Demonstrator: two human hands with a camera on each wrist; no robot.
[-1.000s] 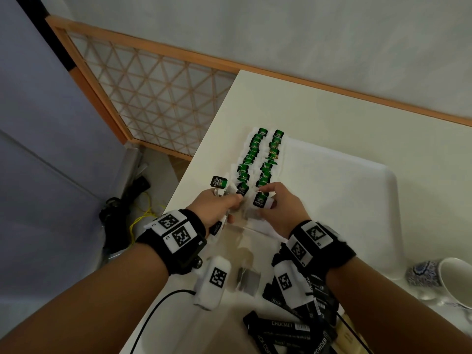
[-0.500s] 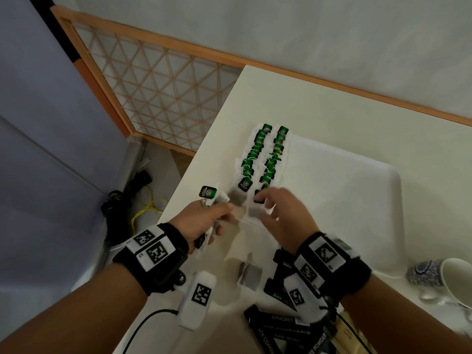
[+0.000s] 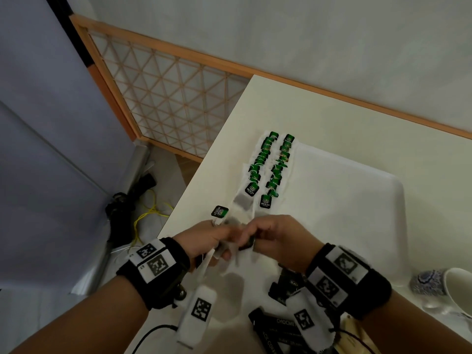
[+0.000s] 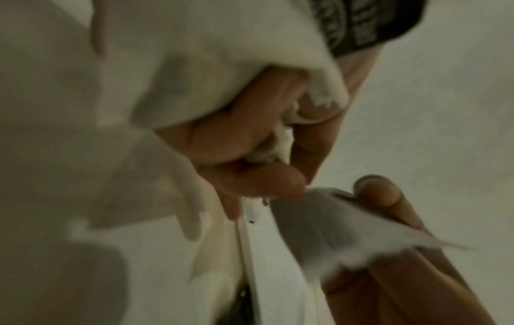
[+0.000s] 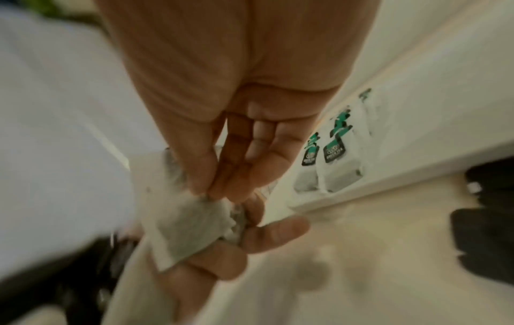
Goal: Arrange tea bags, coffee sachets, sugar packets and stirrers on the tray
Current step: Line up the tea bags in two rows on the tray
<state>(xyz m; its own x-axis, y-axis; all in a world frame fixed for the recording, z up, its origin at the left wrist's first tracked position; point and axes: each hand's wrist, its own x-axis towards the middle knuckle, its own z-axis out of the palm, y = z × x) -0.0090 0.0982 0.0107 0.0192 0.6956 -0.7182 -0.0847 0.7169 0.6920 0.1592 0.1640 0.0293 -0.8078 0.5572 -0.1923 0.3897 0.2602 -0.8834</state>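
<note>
Two rows of green-tagged tea bags (image 3: 268,164) lie along the left side of the white tray (image 3: 357,226). Just in front of the tray's near left corner my hands meet. My left hand (image 3: 224,249) grips a bundle of tea bags (image 4: 222,77) with its fingers curled round them, and one green tag (image 3: 219,212) sticks up above it. My right hand (image 3: 251,241) pinches one tea bag (image 5: 189,224) of that bundle between thumb and fingertips (image 5: 211,191). The same bag (image 4: 319,224) shows in the left wrist view. Black coffee sachets (image 3: 281,325) lie on the table under my right wrist.
A blue-and-white cup (image 3: 457,290) stands on the table at the right, past the tray's near corner. The table's left edge (image 3: 178,200) runs close beside my left hand, with the floor and cables below. A wooden lattice screen (image 3: 166,98) stands behind.
My right hand has come off the near end of the tea bag row and moved back to the left hand's bundle. Both hands have drawn toward me, away from the tray.
</note>
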